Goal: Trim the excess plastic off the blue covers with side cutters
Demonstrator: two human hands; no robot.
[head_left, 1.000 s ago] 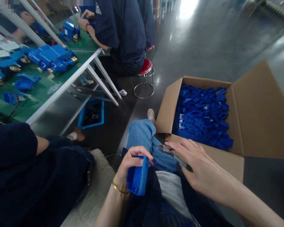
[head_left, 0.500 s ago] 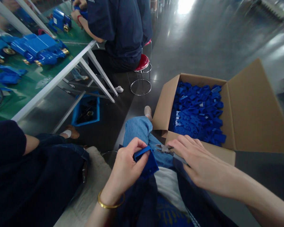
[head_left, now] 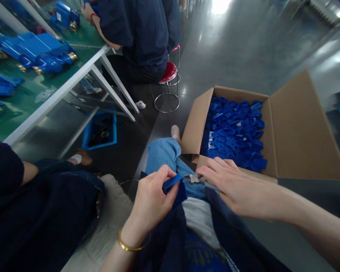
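Observation:
Over my lap, my left hand (head_left: 155,192) pinches a blue plastic part (head_left: 180,194) between thumb and fingers. Its upper edge faces right, and some of the part is covered by my fingers. My right hand (head_left: 226,185) is wrapped around the handles of a pair of cutting pliers (head_left: 195,179). The plier jaws point left and meet the edge of the blue part, or nearly so; I cannot tell whether they grip it. A gold bangle circles my left wrist.
An open cardboard box (head_left: 272,139) full of blue plastic parts (head_left: 235,132) stands ahead on the right. On the left is a green-topped table (head_left: 82,53) bearing blue assemblies (head_left: 36,49). A blue bin (head_left: 115,130) sits beneath it. Co-workers sit left and ahead, near a red stool (head_left: 169,72).
The pliers have come left to the blue part's edge, and the part is tilted a little differently in my left hand. The whole view has shifted slightly.

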